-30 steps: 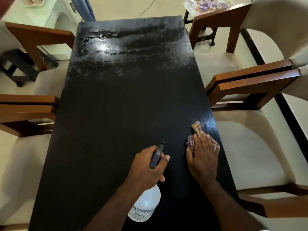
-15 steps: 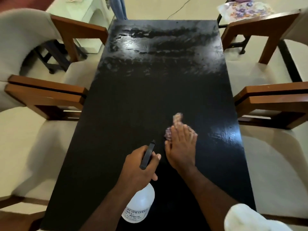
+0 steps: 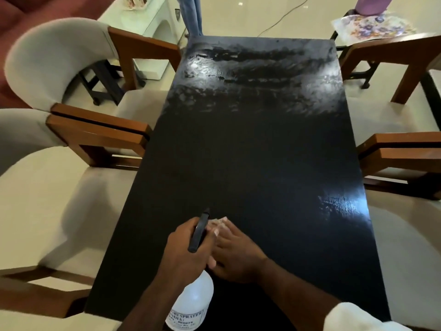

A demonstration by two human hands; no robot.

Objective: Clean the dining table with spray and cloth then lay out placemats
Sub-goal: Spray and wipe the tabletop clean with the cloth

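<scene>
While the left hand (image 3: pixel 188 249) curls tightly around the neck of a translucent white plastic spray bottle (image 3: pixel 194 299), the bottle's black trigger head (image 3: pixel 199 231) points toward twelve o'clock. Its labelled body extends toward six o'clock at the near end of the black rectangular wooden dining table (image 3: pixel 262 151); whether the bottle rests on the top I cannot tell. Just at three o'clock of that hand, the right hand (image 3: pixel 238 255) lies flat with straight fingers, gripping nothing but pressing a pale crumpled cloth (image 3: pixel 220 220) onto the table top. Only a small edge of the cloth shows past the fingertips, at the hand's eleven o'clock, close beside the trigger head. Both hands sit toward the table's six o'clock end.

Wet grey streaks (image 3: pixel 250 68) cover the twelve o'clock end of the table, and a smaller glossy patch (image 3: pixel 341 204) lies near its four o'clock edge. Cream upholstered chairs with brown wooden arms (image 3: pixel 100 137) flank the table at nine and three o'clock. At one o'clock, beyond the table's corner, a floral-printed sheet (image 3: pixel 372 26) lies on a dark stand. A white sleeve (image 3: pixel 353 318) shows at five o'clock.
</scene>
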